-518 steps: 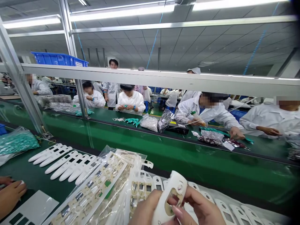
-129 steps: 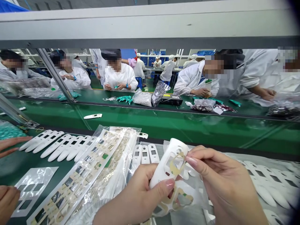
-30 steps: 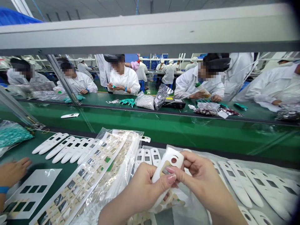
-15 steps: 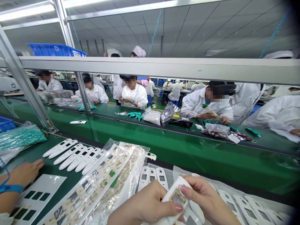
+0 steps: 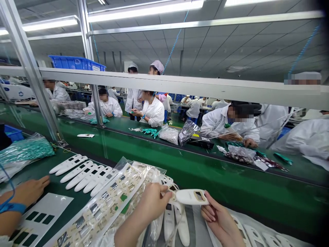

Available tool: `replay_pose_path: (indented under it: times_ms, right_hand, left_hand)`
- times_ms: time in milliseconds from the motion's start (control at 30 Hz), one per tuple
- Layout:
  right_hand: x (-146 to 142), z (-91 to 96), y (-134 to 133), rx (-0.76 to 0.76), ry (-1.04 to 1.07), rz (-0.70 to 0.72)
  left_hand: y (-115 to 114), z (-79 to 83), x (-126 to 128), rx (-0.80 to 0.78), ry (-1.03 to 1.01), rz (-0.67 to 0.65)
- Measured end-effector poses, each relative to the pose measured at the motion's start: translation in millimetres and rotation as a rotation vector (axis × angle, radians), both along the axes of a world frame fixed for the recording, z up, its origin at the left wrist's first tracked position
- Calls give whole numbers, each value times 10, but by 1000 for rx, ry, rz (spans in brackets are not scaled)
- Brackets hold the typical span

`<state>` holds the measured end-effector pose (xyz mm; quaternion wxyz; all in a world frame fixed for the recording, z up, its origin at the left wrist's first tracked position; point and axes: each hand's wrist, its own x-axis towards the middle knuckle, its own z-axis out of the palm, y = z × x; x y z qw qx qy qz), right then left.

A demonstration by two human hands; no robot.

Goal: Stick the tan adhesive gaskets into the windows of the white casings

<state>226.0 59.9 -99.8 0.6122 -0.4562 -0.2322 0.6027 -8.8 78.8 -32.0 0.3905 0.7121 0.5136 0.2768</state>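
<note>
Head view: right hand [image 5: 220, 216] clamps white shell [image 5: 186, 197] crosswise, rounded tip pointing left; left hand's [image 5: 155, 201] hold unclear.

Right hand [image 5: 220, 219] holds white casing [image 5: 186, 197] by windowed end; left hand [image 5: 155, 199] near other end; patterned sheets [image 5: 104, 204] farther left.

Decent light overall, bright and cool-white, from fluorescent tubes [image 5: 146, 11] overhead that are totally blown out. Ceiling [image 5: 144, 48] looks dull grey next to them. Worst glare is on the clear plastic bag [image 5: 133, 187]; the green conveyor belt [image 5: 195, 164] picks up streaky reflections. White plastic casing [image 5: 189, 197] is nice and bright. Far workers [image 5: 194, 107] go soft, nearer faces are pixelated, right edge fades to black.
</note>
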Motion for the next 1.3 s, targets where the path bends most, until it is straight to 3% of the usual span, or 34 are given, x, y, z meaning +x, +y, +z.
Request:
replay_pose_path:
  times_ms: [200,367,500,700,900,1067,1200,1300]
  right_hand:
    - [14,-26,15,3,-10,-22]
    - [28,-55,44,-40,-192,-78]
    - [12,-66,31,-145,-519,-54]
    - [98,-123,2,-420,-1184,-102]
    - [92,-135,-20,-549,-1504,52]
    - [149,85,-26,-442,-1507,112]
    - [192,419,-233,-183,-1361,39]
    - [36,675,-486,28,-1181,-14]
  left_hand:
    - [61,-104,-28,-50,37,-18]
    - [148,-157,-108,-11,21,33]
    - [154,-131,-122,39,-25,11]
    - [88,-75,-119,74,-110,-13]
    - [48,-88,-115,106,-149,-4]
    - [22,-77,-69,148,-172,1]
    - [-42,1,-30,165,-195,15]
    - [-167,81,11,134,-288,-108]
